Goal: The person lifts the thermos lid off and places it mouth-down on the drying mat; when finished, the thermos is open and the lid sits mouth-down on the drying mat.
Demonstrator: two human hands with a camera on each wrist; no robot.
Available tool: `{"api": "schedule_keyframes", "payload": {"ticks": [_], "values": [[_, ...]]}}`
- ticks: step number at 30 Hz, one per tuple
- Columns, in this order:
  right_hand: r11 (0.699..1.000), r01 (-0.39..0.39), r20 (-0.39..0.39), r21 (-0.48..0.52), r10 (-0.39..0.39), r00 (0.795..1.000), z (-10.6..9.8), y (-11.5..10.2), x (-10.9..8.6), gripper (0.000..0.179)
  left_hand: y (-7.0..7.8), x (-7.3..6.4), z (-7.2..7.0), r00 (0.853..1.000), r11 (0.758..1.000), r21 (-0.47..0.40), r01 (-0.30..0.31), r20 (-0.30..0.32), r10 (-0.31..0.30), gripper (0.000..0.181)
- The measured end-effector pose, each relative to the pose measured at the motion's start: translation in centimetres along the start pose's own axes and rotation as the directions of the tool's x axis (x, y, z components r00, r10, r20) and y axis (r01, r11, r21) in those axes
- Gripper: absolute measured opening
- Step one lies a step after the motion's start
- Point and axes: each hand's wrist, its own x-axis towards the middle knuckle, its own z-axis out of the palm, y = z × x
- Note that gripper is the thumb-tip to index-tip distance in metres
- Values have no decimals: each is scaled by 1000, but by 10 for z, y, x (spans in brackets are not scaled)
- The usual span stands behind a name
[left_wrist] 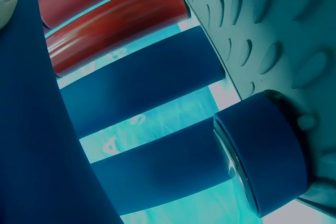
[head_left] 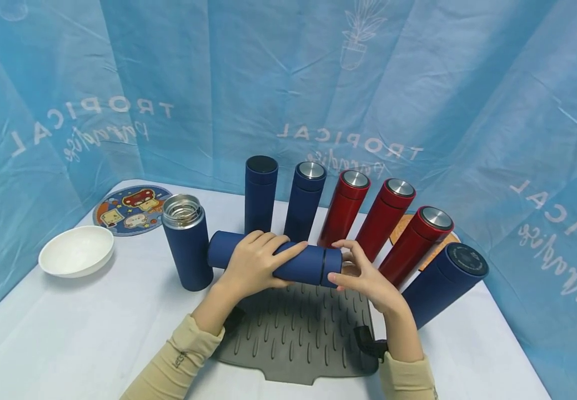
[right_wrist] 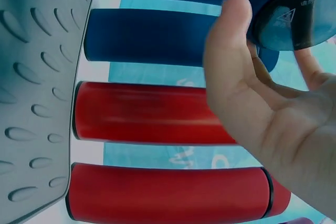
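My left hand (head_left: 260, 258) grips the body of a dark blue thermos (head_left: 300, 265), which lies sideways in the air over a grey ridged mat (head_left: 293, 333). At the thermos's right end, my right hand (head_left: 368, 278) holds the lid (head_left: 332, 265) between thumb and fingers; a dark glossy top (right_wrist: 283, 22) shows on it in the right wrist view. Left of this thermos stands a lidless blue thermos (head_left: 188, 250) with a bare steel mouth. In the left wrist view a loose blue lid (left_wrist: 265, 153) rests on the mat; my left hand and forearm hide it in the head view.
Behind the hands stand two blue thermoses (head_left: 261, 194) and three red thermoses (head_left: 344, 208); another blue thermos (head_left: 445, 283) is at the right. A white bowl (head_left: 76, 253) and a round patterned mat (head_left: 133, 210) lie left. A wooden board (head_left: 402, 226) shows behind the red ones.
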Motion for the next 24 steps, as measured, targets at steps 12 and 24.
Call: {"api": "schedule_keyframes", "payload": {"ticks": [12, 24], "values": [[993, -100, -68, -59, 95, 993, 0, 0, 2, 42, 0, 1, -2, 1000, 1000, 4, -7, -10, 7, 86], [997, 66, -39, -38, -67, 997, -1, 4, 1, 52, 0, 1, -5, 1000, 1000, 21, 0, -7, 0, 85]]}}
